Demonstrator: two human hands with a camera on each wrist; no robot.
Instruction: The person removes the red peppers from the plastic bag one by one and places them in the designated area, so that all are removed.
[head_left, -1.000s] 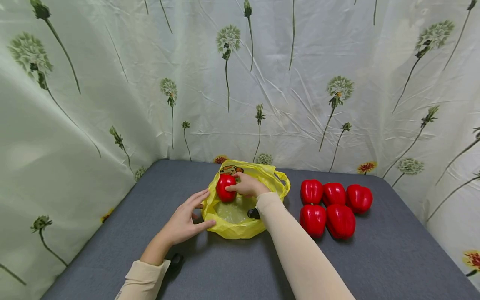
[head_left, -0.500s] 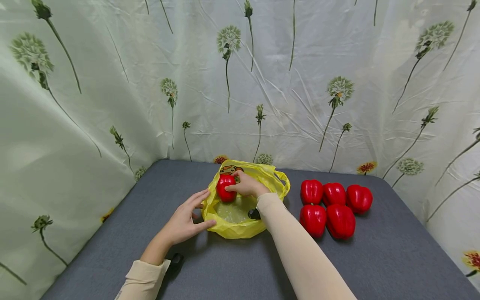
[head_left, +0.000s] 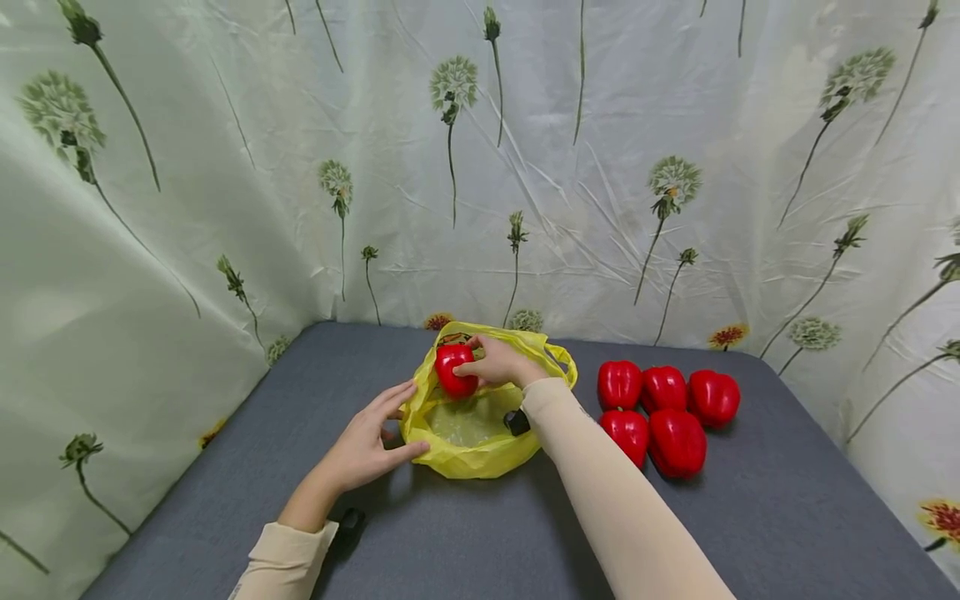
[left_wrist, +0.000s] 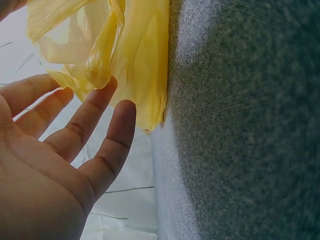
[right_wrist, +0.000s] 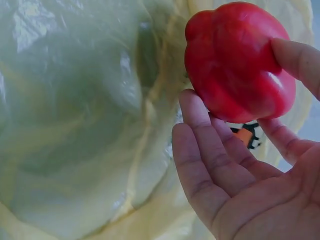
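A yellow plastic bag (head_left: 480, 462) sits with its mouth spread wide on the grey table. Inside its opening, at the far left, my right hand (head_left: 501, 364) holds a red bell pepper (head_left: 454, 372) between thumb and fingers. The right wrist view shows this bell pepper (right_wrist: 240, 62) tipped on its side, above the bag's see-through bottom. My left hand (head_left: 367, 442) rests its spread fingertips and thumb against the left side of the bag. From the left wrist, those fingers (left_wrist: 102, 95) look nearly straight, their tips at the bag's thin wall (left_wrist: 142, 60).
Several red bell peppers (head_left: 677, 443) stand close together in two rows to the right of the bag, partly behind the right sleeve (head_left: 592, 467). A bag handle (head_left: 561, 358) loops up at the right rim. A dandelion-print curtain (head_left: 420, 250) borders the table's back and sides.
My right hand and the bell pepper have risen slightly inside the bag, the pepper turning a little. The left hand stays at the bag's side. The head view has shifted slightly.
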